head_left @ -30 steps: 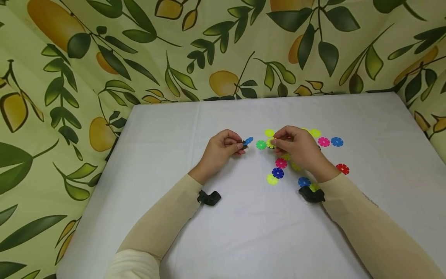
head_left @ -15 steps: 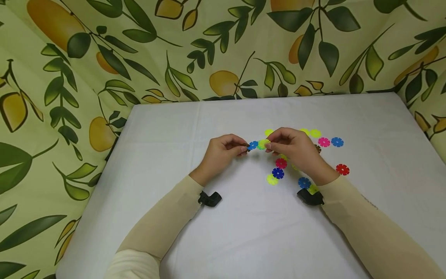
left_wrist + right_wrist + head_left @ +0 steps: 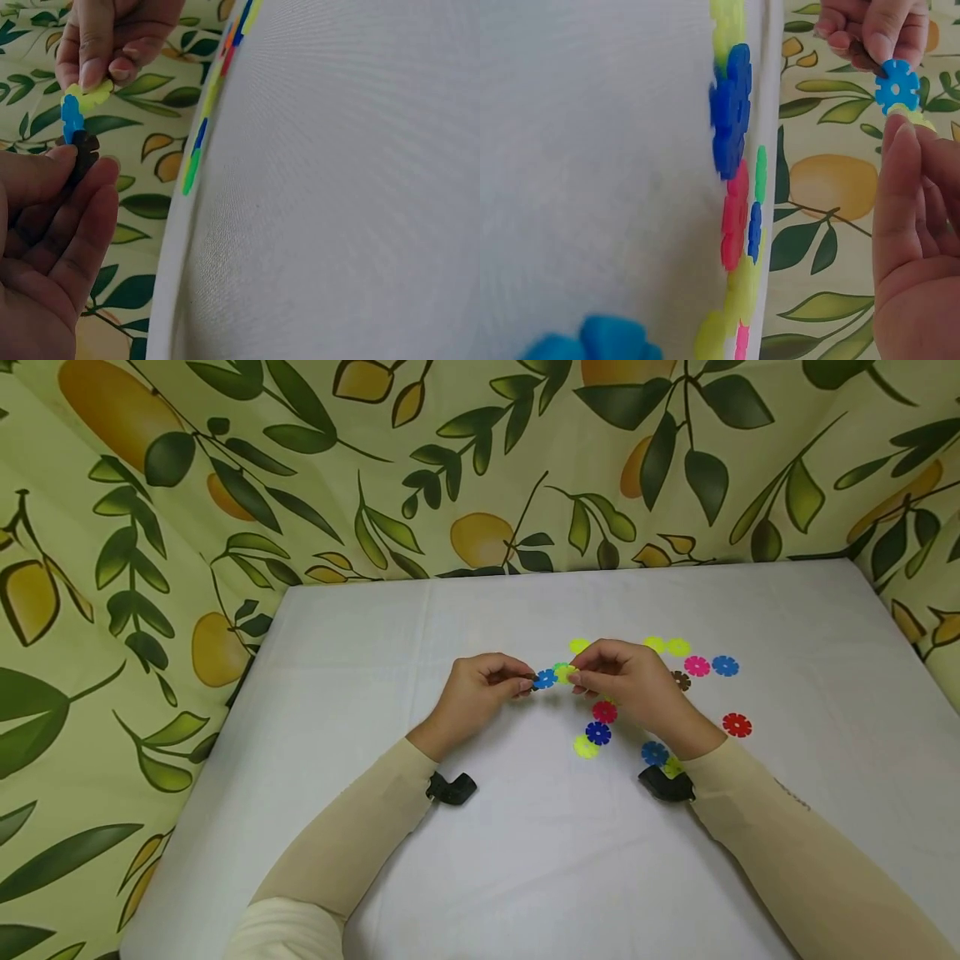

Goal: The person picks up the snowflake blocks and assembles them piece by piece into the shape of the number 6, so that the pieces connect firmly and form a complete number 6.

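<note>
My left hand (image 3: 480,689) pinches a brown notched snowflake disc (image 3: 85,154) between thumb and fingers. A blue snowflake disc (image 3: 897,86) is joined to the brown one, its flat face toward the right wrist view. From the other side my right hand (image 3: 630,681) grips a yellow snowflake disc (image 3: 94,96) by its edge. The yellow disc meets the blue disc's rim; whether their slots are engaged I cannot tell. Both hands are held above the table, and the right one covers some of the loose discs.
Loose snowflake discs lie right of centre on the white-covered table (image 3: 480,860), among them red (image 3: 737,725), pink (image 3: 697,666), dark blue (image 3: 598,732) and brown (image 3: 681,681) ones. A leaf-patterned curtain (image 3: 480,468) hangs behind the table's far edge.
My right hand has carried the yellow disc left until it touches the blue one. The left hand has shifted slightly right and down, turning the blue disc more face-up.
</note>
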{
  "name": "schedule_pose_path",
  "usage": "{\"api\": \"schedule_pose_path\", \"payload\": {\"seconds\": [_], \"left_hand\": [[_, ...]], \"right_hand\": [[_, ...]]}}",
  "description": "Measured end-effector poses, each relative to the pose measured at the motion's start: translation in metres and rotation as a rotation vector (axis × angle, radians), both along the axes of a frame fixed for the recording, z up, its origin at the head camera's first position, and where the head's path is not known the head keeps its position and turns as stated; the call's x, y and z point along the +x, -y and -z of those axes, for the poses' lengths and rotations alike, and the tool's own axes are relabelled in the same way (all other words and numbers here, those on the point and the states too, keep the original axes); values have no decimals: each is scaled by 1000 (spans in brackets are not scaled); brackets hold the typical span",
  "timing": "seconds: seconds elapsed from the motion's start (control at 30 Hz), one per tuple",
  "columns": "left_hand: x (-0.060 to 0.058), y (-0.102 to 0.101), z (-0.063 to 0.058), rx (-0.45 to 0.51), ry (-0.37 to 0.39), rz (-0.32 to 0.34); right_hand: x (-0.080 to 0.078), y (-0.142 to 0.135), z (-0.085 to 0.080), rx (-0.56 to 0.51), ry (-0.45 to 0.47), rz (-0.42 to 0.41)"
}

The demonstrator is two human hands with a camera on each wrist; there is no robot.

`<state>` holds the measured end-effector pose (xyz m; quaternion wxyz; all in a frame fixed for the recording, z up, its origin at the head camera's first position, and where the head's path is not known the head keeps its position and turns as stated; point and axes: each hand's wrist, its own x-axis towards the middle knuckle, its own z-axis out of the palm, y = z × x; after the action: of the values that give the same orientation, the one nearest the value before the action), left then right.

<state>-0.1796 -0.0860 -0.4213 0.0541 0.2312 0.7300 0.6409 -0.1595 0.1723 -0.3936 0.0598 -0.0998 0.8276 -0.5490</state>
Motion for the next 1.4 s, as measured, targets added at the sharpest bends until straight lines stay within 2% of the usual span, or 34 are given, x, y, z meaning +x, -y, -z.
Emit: {"api": "schedule_pose_path", "payload": {"seconds": [0.23,0.6,0.77,0.87,0.93,1.07,1.2,1.27,1.4], "left_hand": [[2,-1,-1,-12,-30,8],[6,2,-9,-48,-44,32],[4,3,-9,-155,-16,57],[4,2,-8,-233,-34,101],[3,2,-7,-251,-44,103],[1,3,-4,-215,11,34],[-3,5,-1,-155,92,-25],[-4,6,0,-134,109,-35],[-7,7,1,-83,125,-17]], "right_hand": [[2,1,1,-9,10,10],[0,2,-2,-93,41,-63],[0,6,0,-44,19,-31],[0,6,2,-41,19,-49],[-1,4,2,-51,16,-66],[-4,-3,2,-68,12,-50],[-8,-14,5,6,16,35],[-11,-18,9,58,29,46],[-19,-22,20,159,42,-41]]}}
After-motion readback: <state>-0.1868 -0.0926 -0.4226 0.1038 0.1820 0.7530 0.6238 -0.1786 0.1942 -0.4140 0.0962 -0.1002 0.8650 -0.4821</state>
